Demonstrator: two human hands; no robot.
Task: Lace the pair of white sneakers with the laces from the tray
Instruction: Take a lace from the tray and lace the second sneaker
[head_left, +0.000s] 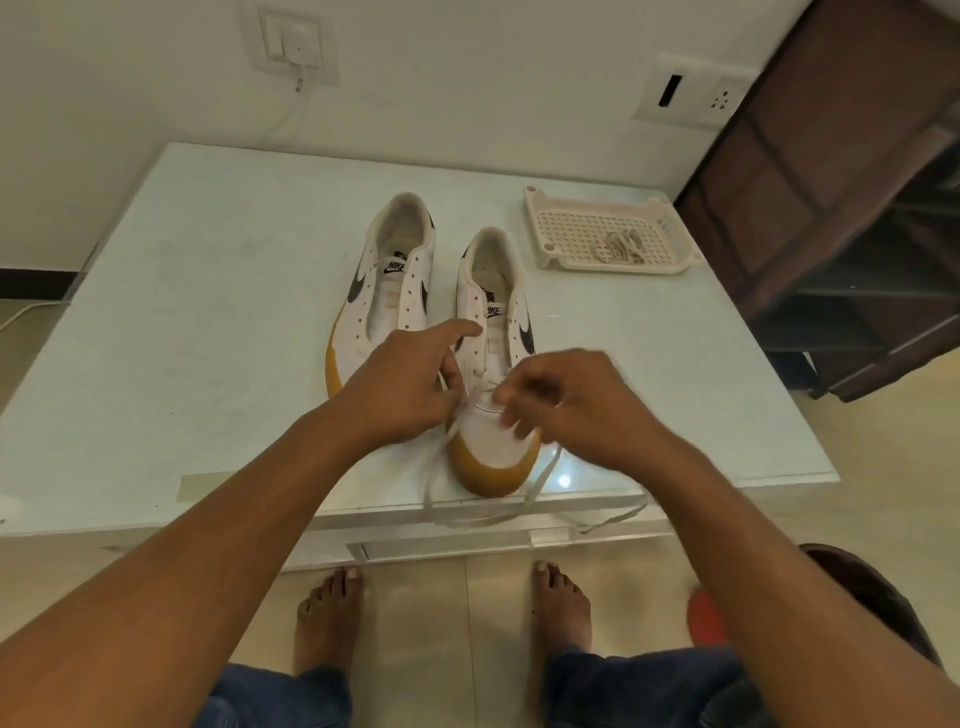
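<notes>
Two white sneakers with tan soles stand side by side on the white table (182, 338), toes toward me. The left sneaker (384, 291) has bare eyelets. The right sneaker (493, 332) has a white lace (540, 483) through its lowest eyelets; both ends trail over the table's front edge. My left hand (405, 384) pinches the lace at the left side of the toe, index finger stretched out. On the right side, my right hand (576, 405) grips the lace, blurred. A second lace (621, 247) lies bundled in the tray (571, 213).
The cream perforated tray sits at the back right of the table. A dark brown cabinet (841, 208) stands to the right. Wall sockets (298, 44) are behind the table. My bare feet (332, 613) are on the tiled floor, a red object (706, 618) beside them.
</notes>
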